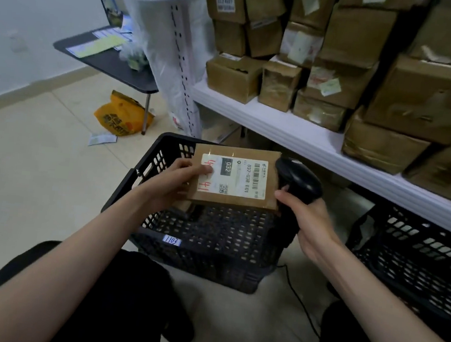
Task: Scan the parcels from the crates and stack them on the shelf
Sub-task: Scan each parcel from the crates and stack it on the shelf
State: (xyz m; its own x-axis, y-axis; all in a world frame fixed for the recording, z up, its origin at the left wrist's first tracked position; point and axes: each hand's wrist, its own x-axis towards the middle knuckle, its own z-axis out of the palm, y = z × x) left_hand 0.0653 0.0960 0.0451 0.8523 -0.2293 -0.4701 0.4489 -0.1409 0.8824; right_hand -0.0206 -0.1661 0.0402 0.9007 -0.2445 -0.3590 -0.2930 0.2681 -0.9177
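Note:
My left hand holds a flat brown cardboard parcel by its left edge, above a black plastic crate. The parcel's white shipping label faces up, with red handwriting and a barcode. My right hand grips a black handheld barcode scanner, whose head sits just right of the parcel's label. A white shelf runs along the right and carries several stacked brown cardboard boxes.
A second black crate stands under the shelf at the right. The scanner's cable trails over the floor. A dark table with papers stands at the back left, with an orange bag beneath it.

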